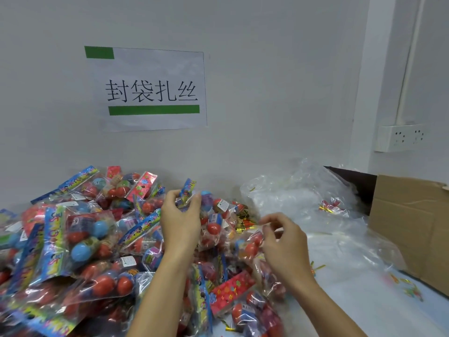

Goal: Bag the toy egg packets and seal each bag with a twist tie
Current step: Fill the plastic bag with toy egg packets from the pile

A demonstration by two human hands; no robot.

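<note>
A big heap of toy egg packets [80,239] with red and blue eggs and bright card headers fills the left and centre of the table. My left hand [178,215] pinches the top of one packet [188,190] held upright above the heap. To its right, my right hand [284,242] hovers with its fingers curled; whether they pinch a clear bag edge or a tie is unclear. A bundle of gold twist ties [244,226] lies between the hands on the heap. Clear empty bags [296,203] are piled at the back right.
A cardboard box [413,227] stands at the right edge. Loose gold ties [318,266] and bits of film lie on the white table [352,300] near it. A paper sign [150,91] hangs on the wall, and a socket strip [401,137] sits at the right.
</note>
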